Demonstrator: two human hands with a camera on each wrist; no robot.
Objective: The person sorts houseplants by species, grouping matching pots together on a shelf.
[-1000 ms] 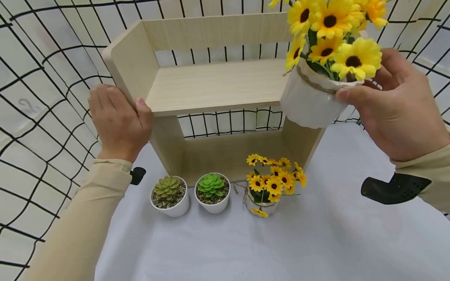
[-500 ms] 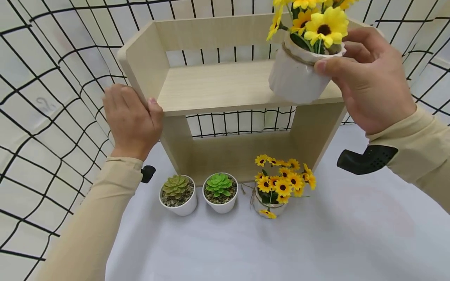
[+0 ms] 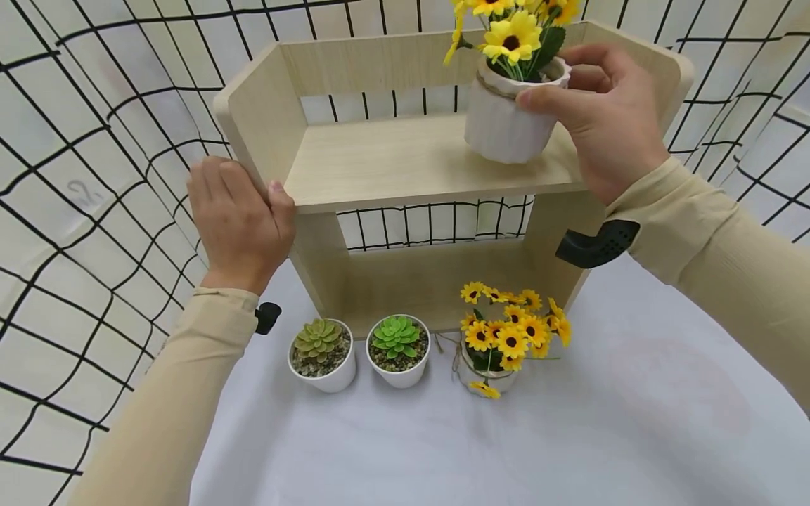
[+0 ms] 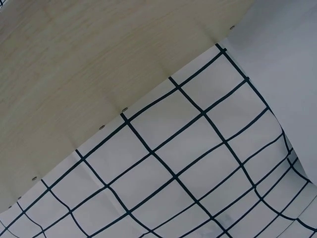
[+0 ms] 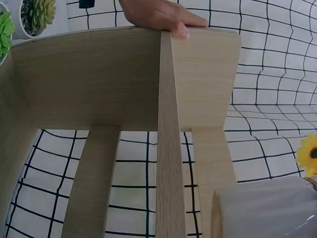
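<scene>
My right hand (image 3: 610,116) grips a white ribbed flowerpot (image 3: 506,126) by its rim, thumb in front and fingers behind. Twine circles the pot, and yellow artificial sunflowers (image 3: 512,39) rise from it, their tops cut off by the head view. The pot overlaps the upper board of a pale wooden shelf (image 3: 367,158), towards its right end; in the right wrist view the white pot (image 5: 267,210) shows low on the right. My left hand (image 3: 240,218) holds the shelf's left side panel, its thumb at the front edge. The left wrist view shows only the panel's outer face (image 4: 89,74).
On the white tablecloth (image 3: 418,450) before the shelf stand an olive-green succulent (image 3: 319,341), a bright green succulent (image 3: 395,337), both in white pots, and a smaller pot of yellow flowers (image 3: 509,337). Black wire mesh (image 3: 82,211) surrounds the shelf at the back and sides.
My right hand has carried the flowerpot leftwards from beyond the shelf's right side to over the upper board. My left hand has stayed on the side panel; the head view has shifted slightly.
</scene>
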